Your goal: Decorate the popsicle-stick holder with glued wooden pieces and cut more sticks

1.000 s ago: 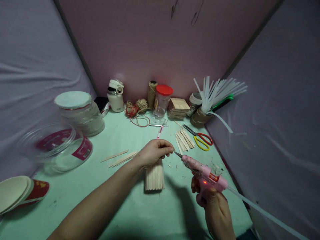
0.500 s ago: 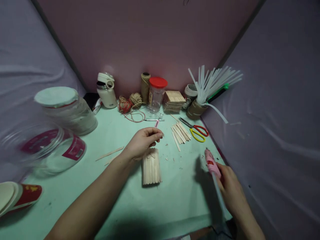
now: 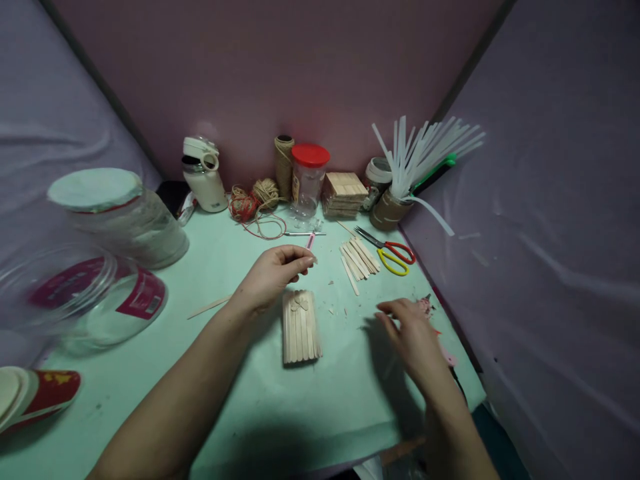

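Now my right hand has let go of the pink glue gun, which rests at the right side of the desk, partly hidden; that grip is empty, fingers parted. I judge gluing is paused and a hand freed. On my left hand, the grip stays pinched, apparently on a tiny pale piece too small to identify, just beyond the wooden stick panel lying mid-desk with small rounded pieces on top.

Matt wooden stick panel, glossy plastic lid, rough twine spool, metal-bladed scissors
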{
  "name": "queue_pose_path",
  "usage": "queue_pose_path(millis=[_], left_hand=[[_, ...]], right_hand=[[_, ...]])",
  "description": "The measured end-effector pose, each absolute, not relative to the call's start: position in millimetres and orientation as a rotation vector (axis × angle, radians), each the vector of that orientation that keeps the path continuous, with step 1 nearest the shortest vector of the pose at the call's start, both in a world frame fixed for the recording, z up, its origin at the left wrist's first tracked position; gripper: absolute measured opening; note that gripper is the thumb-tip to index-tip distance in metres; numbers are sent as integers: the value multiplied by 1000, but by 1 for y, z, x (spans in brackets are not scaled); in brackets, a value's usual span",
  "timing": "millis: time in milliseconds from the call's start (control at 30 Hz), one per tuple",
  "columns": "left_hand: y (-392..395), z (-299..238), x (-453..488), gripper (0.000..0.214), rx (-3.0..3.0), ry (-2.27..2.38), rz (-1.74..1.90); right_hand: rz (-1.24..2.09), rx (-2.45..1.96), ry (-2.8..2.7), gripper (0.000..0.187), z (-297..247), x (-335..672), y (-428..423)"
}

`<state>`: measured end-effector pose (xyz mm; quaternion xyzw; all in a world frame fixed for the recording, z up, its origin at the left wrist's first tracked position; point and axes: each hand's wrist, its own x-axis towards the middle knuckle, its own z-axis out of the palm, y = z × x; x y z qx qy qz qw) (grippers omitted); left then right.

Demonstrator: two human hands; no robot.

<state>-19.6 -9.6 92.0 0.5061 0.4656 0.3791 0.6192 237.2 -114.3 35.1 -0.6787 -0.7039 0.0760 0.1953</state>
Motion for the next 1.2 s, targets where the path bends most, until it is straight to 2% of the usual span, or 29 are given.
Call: queue_pose_path(millis=[133, 300, 467, 800, 1200], left_hand=[[-11, 93, -20, 22, 1242, 1101, 853], [-9, 91, -21, 22, 1253, 1095, 848], [-7, 86, -20, 22, 1263, 1100, 809], [-6, 89, -24, 20, 1114, 1043, 827], [-2, 106, -49, 23, 890, 980, 1031]], right_hand=[[457, -1967, -2008, 17, 24, 191, -89], [502, -2019, -1962, 13, 9, 183, -84], [612, -2001, -1893, 10, 23, 183, -79], [1014, -1320, -1433, 12, 94, 155, -26], [1299, -1161, -1251, 14, 109, 108, -1]])
